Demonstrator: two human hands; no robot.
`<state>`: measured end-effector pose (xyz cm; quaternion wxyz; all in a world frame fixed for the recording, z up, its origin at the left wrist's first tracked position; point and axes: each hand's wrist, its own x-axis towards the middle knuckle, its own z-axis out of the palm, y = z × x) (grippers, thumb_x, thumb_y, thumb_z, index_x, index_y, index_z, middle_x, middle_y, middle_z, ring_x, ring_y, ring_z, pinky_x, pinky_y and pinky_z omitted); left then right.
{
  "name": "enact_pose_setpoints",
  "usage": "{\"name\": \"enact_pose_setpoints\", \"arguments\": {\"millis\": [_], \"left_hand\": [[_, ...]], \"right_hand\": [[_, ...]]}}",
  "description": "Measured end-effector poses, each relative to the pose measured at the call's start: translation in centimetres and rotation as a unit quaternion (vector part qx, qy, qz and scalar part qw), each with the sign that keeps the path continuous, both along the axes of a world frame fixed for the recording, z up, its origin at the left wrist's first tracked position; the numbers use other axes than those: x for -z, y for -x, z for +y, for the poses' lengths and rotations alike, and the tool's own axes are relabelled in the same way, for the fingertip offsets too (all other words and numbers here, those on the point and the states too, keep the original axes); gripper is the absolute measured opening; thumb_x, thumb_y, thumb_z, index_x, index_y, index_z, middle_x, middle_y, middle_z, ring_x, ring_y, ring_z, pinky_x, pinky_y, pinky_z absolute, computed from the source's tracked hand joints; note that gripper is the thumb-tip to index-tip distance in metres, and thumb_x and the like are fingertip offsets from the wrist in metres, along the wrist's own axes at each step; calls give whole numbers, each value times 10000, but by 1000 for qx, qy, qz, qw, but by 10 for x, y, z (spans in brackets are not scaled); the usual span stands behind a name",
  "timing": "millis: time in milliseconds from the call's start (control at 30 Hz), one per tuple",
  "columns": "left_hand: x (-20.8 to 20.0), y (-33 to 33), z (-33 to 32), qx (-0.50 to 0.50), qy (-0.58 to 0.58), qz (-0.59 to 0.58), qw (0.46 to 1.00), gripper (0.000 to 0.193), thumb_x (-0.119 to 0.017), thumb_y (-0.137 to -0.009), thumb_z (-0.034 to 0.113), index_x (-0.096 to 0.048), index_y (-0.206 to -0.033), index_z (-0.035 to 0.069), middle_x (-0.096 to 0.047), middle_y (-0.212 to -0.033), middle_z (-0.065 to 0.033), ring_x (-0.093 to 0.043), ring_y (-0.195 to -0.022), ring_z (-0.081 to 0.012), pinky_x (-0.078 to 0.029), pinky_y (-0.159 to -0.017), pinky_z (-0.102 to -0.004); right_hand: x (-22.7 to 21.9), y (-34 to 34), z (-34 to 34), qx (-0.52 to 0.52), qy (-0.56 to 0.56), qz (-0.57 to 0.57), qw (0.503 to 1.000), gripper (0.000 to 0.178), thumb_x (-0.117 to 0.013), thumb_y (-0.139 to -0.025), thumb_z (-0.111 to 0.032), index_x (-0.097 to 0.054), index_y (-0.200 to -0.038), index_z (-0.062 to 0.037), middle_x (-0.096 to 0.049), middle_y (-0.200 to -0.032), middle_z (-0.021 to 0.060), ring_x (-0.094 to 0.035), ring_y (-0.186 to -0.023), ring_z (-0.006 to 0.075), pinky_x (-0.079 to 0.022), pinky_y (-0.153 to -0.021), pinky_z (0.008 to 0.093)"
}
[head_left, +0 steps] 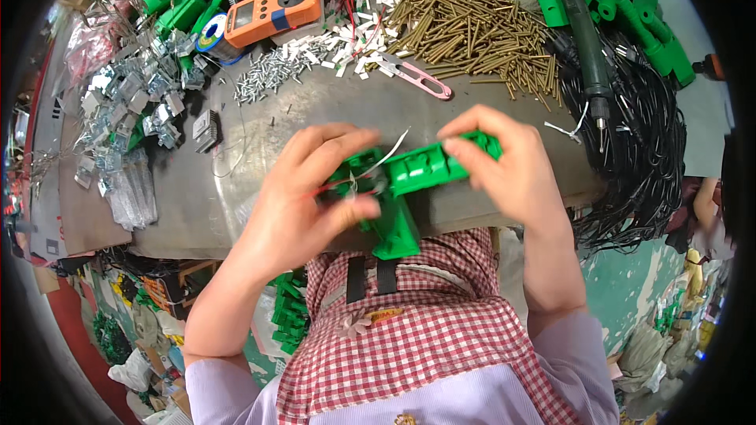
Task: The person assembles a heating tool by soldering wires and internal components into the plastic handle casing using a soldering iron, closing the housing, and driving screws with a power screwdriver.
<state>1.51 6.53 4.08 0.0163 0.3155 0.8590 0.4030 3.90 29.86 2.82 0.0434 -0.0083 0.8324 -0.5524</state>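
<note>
Over the counter (315, 102), we hold a long green shell (429, 168) to the right of our left grip (295, 181), its long axis slanting up toward our right grip (512, 165). That right grip is nearer, pinched on the shell's far end; our left grip clasps a wired green body (394, 232) whose lower part points toward the apron (409, 338)

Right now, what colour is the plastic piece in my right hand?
The plastic piece in your right hand is bright green, seen best in the head view.
</note>
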Motion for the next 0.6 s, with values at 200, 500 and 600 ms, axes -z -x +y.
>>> {"name": "enact_pose_setpoints", "arguments": {"millis": [200,500,600], "left_hand": [[47,-1,-1,-115,-118,-247,955,123,-607,-889,47,-655,-983,-15,-616,-905,-25,-551,-874,-93,-433,-777,-237],[51,-7,-5,-115,-130,-54,983,117,-644,-864,69,-672,-954,0,-601,-854,-54,-584,-767,-122,-468,-687,-244],[47,-15,-2,-154,-179,-127,963,111,-647,-861,68,-671,-949,4,-596,-839,-51,-584,-752,-114,-465,-651,-232]], "right_hand": [[43,7,2,11,-215,246,945,128,-675,-783,-84,-659,-908,-67,-620,-888,55,-576,-898,186,-436,-784,326],[36,14,-39,-122,-177,214,953,104,-709,-741,-109,-662,-826,-70,-584,-839,23,-547,-850,196,-355,-739,330],[38,13,-37,-109,-145,198,963,62,-686,-756,-122,-647,-770,-76,-572,-802,15,-530,-828,202,-346,-769,343]]}}
